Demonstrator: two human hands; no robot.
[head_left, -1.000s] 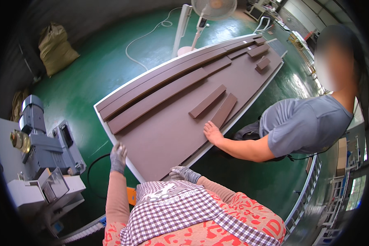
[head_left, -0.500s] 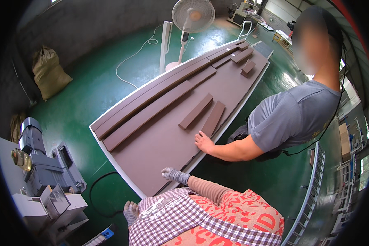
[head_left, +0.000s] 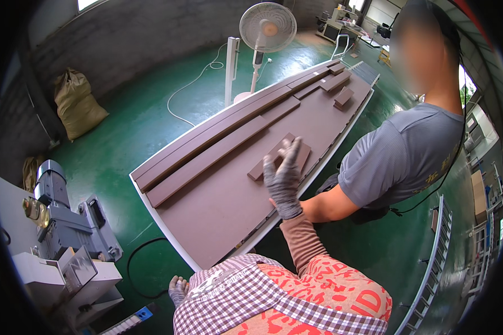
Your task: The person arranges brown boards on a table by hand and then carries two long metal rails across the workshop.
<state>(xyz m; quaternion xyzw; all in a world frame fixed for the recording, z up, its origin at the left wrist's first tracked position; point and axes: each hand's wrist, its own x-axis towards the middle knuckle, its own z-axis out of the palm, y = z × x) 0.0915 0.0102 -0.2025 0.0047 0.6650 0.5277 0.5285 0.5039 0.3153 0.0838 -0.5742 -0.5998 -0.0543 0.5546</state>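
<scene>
- We see our right hand (head_left: 284,177) in a grey knit glove, raised above the brown panel (head_left: 235,195) with its fingers spread and nothing in its grip; it hangs over the panel's right edge, in front of the short brown blocks (head_left: 274,156).
- Our left hand (head_left: 178,289), also gloved, is low beside our checked apron, past the panel's near corner; its fingers look loosely curled and we see nothing in them.
- The brown panel is a long board with a white rim, stretching from just ahead of us toward the far end of the room.
- Along its left edge lie long brown strips (head_left: 207,151), side by side, running most of its length.
- The short brown blocks lie near the middle, close to the right edge; they lie touching each other.
- More small brown pieces (head_left: 341,92) lie near the panel's far end.
- Another person in a grey shirt (head_left: 402,156) stands at the panel's right edge; their forearm (head_left: 330,207) reaches toward that edge, and its hand is hidden behind our right wrist.
- A standing fan (head_left: 267,28) is beyond the panel's left edge, with a white cable (head_left: 190,95) on the green floor (head_left: 123,134).
- A grey motor machine (head_left: 61,218) sits at our left, and a tan sack (head_left: 78,106) rests by the wall.
</scene>
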